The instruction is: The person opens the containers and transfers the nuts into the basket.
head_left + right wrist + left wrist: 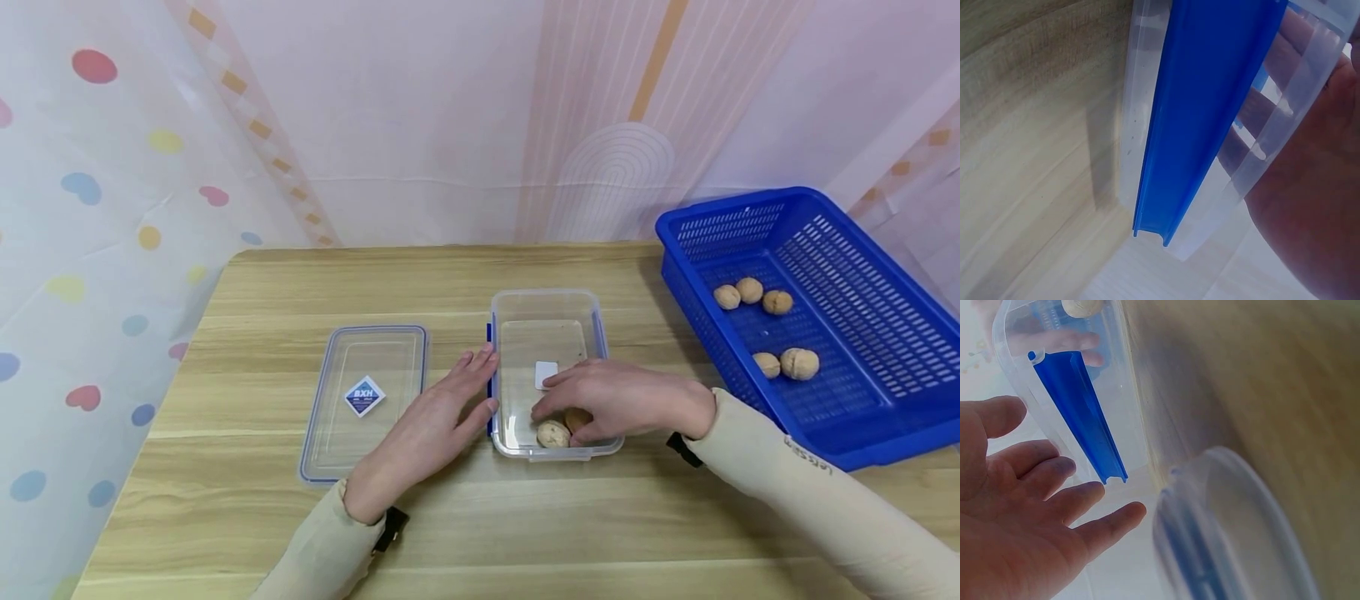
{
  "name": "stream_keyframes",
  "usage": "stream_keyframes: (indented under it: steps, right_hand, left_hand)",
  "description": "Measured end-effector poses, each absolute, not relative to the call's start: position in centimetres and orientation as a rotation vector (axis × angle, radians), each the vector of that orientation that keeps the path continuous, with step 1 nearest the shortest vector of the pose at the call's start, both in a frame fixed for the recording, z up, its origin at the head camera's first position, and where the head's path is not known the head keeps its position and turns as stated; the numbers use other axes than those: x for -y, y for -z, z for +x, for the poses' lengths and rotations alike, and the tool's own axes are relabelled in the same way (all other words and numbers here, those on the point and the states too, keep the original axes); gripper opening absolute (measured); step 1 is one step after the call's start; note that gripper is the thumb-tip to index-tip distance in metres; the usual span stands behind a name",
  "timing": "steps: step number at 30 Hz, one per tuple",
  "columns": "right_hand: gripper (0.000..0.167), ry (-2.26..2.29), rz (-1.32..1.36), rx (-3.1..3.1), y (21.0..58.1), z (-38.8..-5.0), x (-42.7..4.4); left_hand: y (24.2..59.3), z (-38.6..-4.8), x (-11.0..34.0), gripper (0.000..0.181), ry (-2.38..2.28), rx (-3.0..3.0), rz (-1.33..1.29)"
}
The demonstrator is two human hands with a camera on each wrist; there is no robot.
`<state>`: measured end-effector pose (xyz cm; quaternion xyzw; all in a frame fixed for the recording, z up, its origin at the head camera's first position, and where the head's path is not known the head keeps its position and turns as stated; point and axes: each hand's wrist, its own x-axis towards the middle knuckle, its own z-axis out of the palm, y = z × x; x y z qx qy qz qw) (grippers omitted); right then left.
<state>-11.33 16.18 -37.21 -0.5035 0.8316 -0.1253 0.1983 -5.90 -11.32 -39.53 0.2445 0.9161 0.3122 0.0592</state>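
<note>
A clear plastic food container (543, 304) with blue side latches stands on the table. My right hand (600, 400) reaches down into its near right corner, with a brown walnut (576, 419) between the fingers and thumb, partly hidden by the hand. A paler walnut (553, 434) lies on the container's floor just left of it. Along the container's left wall my left hand (427, 425) has its fingers extended, fingertips at the blue latch (1082, 412), holding nothing. Through the clear wall, the right wrist view shows the right hand (1310, 187) behind another blue latch (1204, 112).
Left of the container lies its clear lid (337, 450) with a blue-edged seal and a BXH sticker (365, 396). A blue plastic basket (855, 333) at the right holds several walnuts (799, 364). A patterned curtain (450, 125) hangs behind the wooden table (450, 542).
</note>
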Motion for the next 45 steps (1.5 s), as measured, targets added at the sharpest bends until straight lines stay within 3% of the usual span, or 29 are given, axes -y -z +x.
stream_keyframes:
  steps: [20, 45]
  right_hand:
    - [0.043, 0.246, -1.432, -2.353, 37.5, -11.1, -15.8]
    - [0.043, 0.642, -1.311, -2.408, 36.6, -10.7, -17.2]
  left_hand:
    - [39.4, -6.0, 11.2, 0.058, -0.942, -2.779, 0.748]
    - [39.5, -5.9, 11.3, 0.057, -0.944, -2.782, 0.74]
